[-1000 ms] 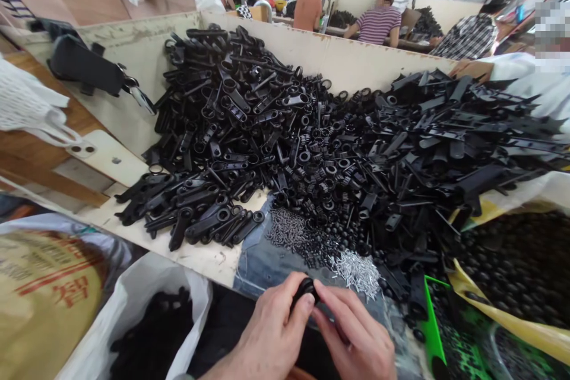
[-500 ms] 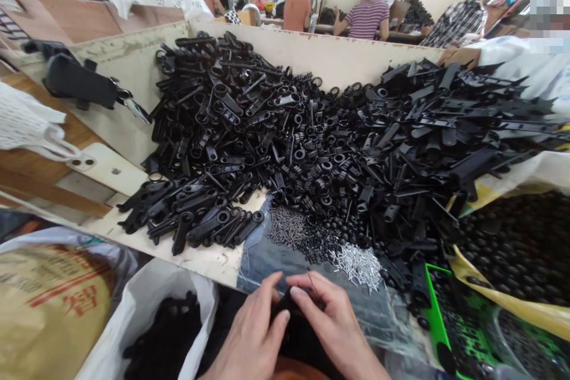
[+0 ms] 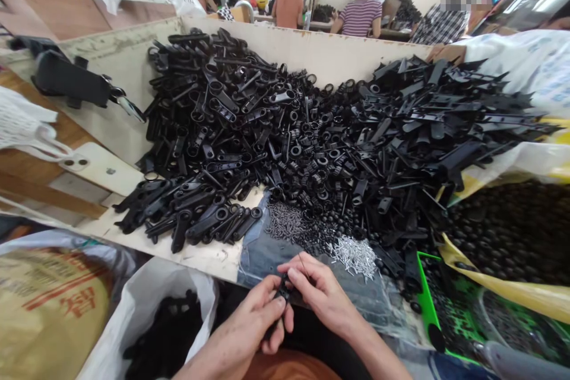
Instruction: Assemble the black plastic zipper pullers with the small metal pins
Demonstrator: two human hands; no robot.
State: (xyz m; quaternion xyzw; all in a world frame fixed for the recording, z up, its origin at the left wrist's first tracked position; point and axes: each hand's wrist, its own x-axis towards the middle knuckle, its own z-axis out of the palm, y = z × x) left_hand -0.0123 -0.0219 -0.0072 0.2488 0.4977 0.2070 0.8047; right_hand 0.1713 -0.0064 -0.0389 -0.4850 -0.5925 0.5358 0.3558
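Observation:
My left hand (image 3: 258, 320) and my right hand (image 3: 318, 291) meet at the near edge of the bench, both pinched on a small black plastic part (image 3: 282, 292). A thin metal pin (image 3: 304, 265) sticks up from my right fingers. Just beyond the hands lie a heap of silver pins (image 3: 356, 256) and a heap of dark pins (image 3: 287, 225) on blue cloth. Behind them rises a big pile of black plastic arms and rings (image 3: 285, 130).
A white bag of black parts (image 3: 164, 332) stands below left, beside a tan printed sack (image 3: 48, 309). A green crate (image 3: 430, 309) and a yellow-lined sack of black knobs (image 3: 512, 237) are at right. A phone (image 3: 100, 169) lies at left. Several people sit at the back.
My hands have shifted slightly up and right in view, still closed together on the small black part; the pin stays in my right fingers. The camera has tilted a little.

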